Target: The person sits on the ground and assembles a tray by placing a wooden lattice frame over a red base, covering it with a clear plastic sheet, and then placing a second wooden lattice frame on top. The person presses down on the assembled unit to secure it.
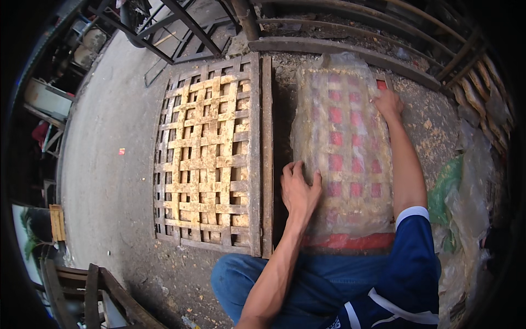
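A cloudy, crumb-dusted plastic sheet (344,208) lies over a flat lattice-topped rack in front of me. Red material (350,241) shows through the lattice gaps and along the near edge. At the sheet's left edge rests my left hand (300,191), its thumb and fingers apart. My right arm reaches forward, and my right hand (388,104) is closed at the far right edge of the sheet, apparently pinching it; the fingertips are partly hidden. To the left lies a woven wooden-slat rack (205,156), pale and stained.
Crumpled clear plastic (468,203) and a green plastic piece (445,189) lie at the right. Dark wooden rails (350,49) run along the back. A metal frame (181,30) stands at the far left, and a wooden frame (93,296) is at the near left.
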A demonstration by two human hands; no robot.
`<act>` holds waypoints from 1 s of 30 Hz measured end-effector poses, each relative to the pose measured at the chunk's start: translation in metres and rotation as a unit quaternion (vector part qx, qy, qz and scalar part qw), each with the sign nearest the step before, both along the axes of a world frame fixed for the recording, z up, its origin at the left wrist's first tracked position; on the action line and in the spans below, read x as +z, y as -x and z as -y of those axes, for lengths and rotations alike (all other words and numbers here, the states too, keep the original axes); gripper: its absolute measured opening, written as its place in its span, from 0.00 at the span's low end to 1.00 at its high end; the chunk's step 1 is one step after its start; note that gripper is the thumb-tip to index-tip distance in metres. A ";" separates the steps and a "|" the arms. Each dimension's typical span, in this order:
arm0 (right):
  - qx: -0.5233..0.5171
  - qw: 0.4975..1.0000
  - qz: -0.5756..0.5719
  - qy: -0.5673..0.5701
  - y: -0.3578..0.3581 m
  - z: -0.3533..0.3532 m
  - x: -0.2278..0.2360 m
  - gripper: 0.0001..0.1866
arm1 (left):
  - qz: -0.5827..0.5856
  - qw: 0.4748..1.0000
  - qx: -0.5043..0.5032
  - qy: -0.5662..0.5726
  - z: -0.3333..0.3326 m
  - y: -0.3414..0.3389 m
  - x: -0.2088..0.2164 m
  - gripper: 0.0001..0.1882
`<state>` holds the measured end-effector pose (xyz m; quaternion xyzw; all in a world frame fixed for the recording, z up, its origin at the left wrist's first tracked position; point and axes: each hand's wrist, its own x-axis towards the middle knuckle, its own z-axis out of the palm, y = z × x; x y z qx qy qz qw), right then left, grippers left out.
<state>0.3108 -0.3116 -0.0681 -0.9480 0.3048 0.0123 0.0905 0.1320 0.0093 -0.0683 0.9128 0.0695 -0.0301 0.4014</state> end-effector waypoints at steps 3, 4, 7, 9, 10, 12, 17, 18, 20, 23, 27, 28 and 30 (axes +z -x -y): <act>0.017 0.999 -0.006 0.038 -0.003 0.004 -0.008 0.18 | -0.004 1.000 0.000 0.004 0.002 0.002 -0.001 0.29; 0.017 0.999 -0.003 0.031 -0.003 0.005 -0.008 0.18 | -0.007 1.000 0.002 0.006 0.001 0.001 0.000 0.29; -0.002 1.000 0.008 0.003 -0.001 0.010 -0.009 0.17 | -0.005 1.000 -0.007 -0.007 0.001 0.000 -0.001 0.30; -0.046 0.998 0.023 -0.024 -0.001 0.017 -0.011 0.14 | 0.001 1.000 -0.010 -0.012 0.001 0.000 -0.002 0.30; -0.056 0.998 0.029 -0.023 0.001 0.023 -0.012 0.14 | 0.004 1.000 -0.012 -0.012 0.001 0.000 -0.001 0.30; -0.075 0.996 0.040 -0.020 0.005 0.033 -0.015 0.13 | 0.017 0.998 -0.040 -0.051 0.001 0.001 0.000 0.31; -0.040 0.992 0.116 -0.036 0.025 0.053 -0.023 0.15 | 0.012 0.994 -0.066 -0.084 0.003 0.003 0.001 0.34; -0.030 0.988 0.148 -0.043 0.031 0.056 -0.025 0.16 | 0.006 0.994 -0.067 -0.084 0.003 0.003 0.001 0.34; 0.028 0.983 0.179 -0.012 0.050 0.063 -0.030 0.16 | -0.001 0.994 -0.069 -0.081 0.004 0.004 0.001 0.34; 0.130 0.973 0.188 -0.033 0.085 0.067 -0.007 0.17 | -0.010 0.995 -0.060 -0.075 0.002 0.006 0.003 0.33; 0.210 0.962 0.166 -0.047 0.153 0.069 0.057 0.17 | 0.033 0.996 -0.059 -0.065 0.005 0.007 0.000 0.33; 0.214 0.962 0.146 -0.080 0.169 0.063 0.073 0.17 | 0.038 0.995 -0.058 -0.066 0.004 0.008 -0.001 0.33; 0.219 0.959 0.104 -0.145 0.200 0.048 0.102 0.17 | 0.059 0.993 -0.066 -0.078 0.008 0.006 -0.001 0.32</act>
